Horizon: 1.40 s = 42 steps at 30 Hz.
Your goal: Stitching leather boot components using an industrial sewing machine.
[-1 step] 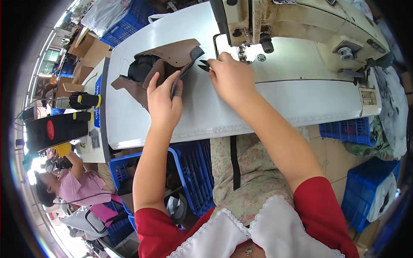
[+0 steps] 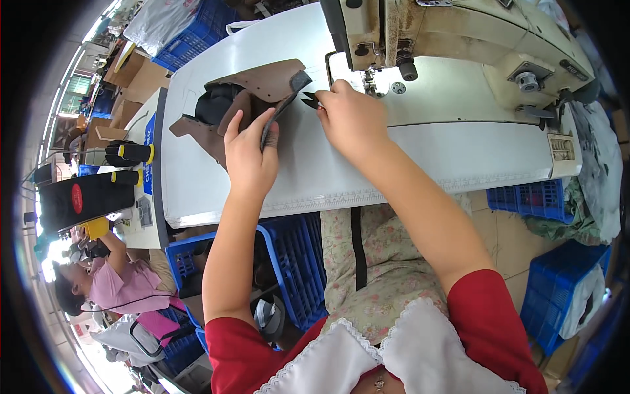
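My left hand [image 2: 252, 154] grips a brown shoe upper [image 2: 272, 77] on the white sewing table, thumb and fingers closed round its near right side. The piece has a black inner part [image 2: 216, 105], small holes, and a grey padded strip [image 2: 300, 81] along its right edge. In my right hand [image 2: 354, 121] is a pair of black thread snips [image 2: 310, 100], mostly hidden by the fingers. Their two blades are parted and point left, a short way from the grey strip and not touching it. My right fingers are just in front of the sewing machine's needle area.
The sewing machine [image 2: 459, 33] fills the table's far right. Blue crates stand below the table [image 2: 295, 262], at the right [image 2: 558, 289] and at the far left [image 2: 197, 36]. Another person [image 2: 128, 282] sits at a black machine [image 2: 85, 197] on the left.
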Available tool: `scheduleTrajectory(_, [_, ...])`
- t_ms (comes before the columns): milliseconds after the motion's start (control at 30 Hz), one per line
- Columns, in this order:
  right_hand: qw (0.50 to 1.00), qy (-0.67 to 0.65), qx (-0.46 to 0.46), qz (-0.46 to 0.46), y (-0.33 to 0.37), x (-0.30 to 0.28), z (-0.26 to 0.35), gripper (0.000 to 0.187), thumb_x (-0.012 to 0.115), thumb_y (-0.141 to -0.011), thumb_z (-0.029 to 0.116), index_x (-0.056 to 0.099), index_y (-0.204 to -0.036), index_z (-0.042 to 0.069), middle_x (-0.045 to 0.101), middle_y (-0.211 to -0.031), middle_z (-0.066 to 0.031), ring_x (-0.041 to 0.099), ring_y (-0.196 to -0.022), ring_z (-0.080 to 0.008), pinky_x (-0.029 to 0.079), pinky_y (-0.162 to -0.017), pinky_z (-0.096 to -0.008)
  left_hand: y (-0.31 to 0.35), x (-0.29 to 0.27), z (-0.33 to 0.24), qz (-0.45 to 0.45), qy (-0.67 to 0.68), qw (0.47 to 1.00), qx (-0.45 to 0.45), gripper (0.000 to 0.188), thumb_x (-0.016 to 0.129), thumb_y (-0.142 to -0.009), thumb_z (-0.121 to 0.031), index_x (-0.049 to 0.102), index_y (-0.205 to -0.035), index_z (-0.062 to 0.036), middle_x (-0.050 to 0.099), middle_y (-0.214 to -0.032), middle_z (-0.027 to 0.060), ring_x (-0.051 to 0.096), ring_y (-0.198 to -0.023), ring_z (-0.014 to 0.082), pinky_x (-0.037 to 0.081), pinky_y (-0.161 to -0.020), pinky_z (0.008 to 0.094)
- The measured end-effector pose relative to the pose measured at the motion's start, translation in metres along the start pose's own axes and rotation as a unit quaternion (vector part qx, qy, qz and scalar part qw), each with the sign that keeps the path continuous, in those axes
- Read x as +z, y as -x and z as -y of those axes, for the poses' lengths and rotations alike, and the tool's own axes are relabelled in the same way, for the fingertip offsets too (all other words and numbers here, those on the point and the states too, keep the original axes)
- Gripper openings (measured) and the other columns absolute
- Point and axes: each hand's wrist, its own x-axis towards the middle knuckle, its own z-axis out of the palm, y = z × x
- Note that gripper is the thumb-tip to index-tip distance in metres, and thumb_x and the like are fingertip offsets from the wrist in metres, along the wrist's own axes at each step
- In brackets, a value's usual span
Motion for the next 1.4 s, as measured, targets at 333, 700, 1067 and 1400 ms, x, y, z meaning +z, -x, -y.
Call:
scheduleTrajectory(333, [0.999,-0.024,0.000,0.023,-0.005,0.005,0.003,0.007,0.063,-0.079,0.007,0.069,-0.082,0.006,0.063,-0.093,-0.0138,0.067,-0.082,-0.0333,0.055,-0.072,-0.0442,0.003,-0.004,0.004,0.039,-0.020,0.999,0.025,0.033,0.064,-0.081,-0.004,0.066,-0.114,-0.0017,0.072,-0.098,0.0149,0.065,-0.102,0.0279,0.033,-0.111,0.0431])
scheduleTrajectory(700, [0.998,-0.029,0.047,0.003,0.001,0.004,-0.019,0.027,0.068,-0.085,0.017,0.068,-0.110,0.009,0.063,-0.098,-0.0100,0.066,-0.080,-0.0297,0.054,-0.071,-0.0414,0.027,-0.027,0.018,0.115,-0.055,0.986,0.106,0.060,0.060,-0.059,-0.001,0.061,-0.119,-0.0007,0.068,-0.119,0.0132,0.063,-0.114,0.0242,0.031,-0.114,0.0460])
scheduleTrajectory(1067, [0.999,0.016,-0.035,0.013,-0.029,0.024,-0.002,0.011,0.061,-0.086,0.009,0.066,-0.095,0.005,0.060,-0.092,-0.0123,0.067,-0.077,-0.0300,0.054,-0.067,-0.0427,0.037,-0.031,0.029,0.053,-0.016,0.996,0.069,0.033,0.059,-0.087,0.000,0.064,-0.119,-0.0039,0.071,-0.111,0.0101,0.067,-0.096,0.0252,0.034,-0.111,0.0472])
scheduleTrajectory(1400, [0.999,0.007,-0.034,0.007,-0.031,0.027,0.004,0.006,0.061,-0.082,0.006,0.066,-0.085,0.003,0.060,-0.088,-0.0132,0.066,-0.074,-0.0325,0.054,-0.066,-0.0431,0.036,-0.029,0.027,0.050,-0.021,0.996,0.071,0.034,0.060,-0.085,-0.001,0.064,-0.119,-0.0037,0.071,-0.110,0.0105,0.067,-0.094,0.0253,0.034,-0.111,0.0466])
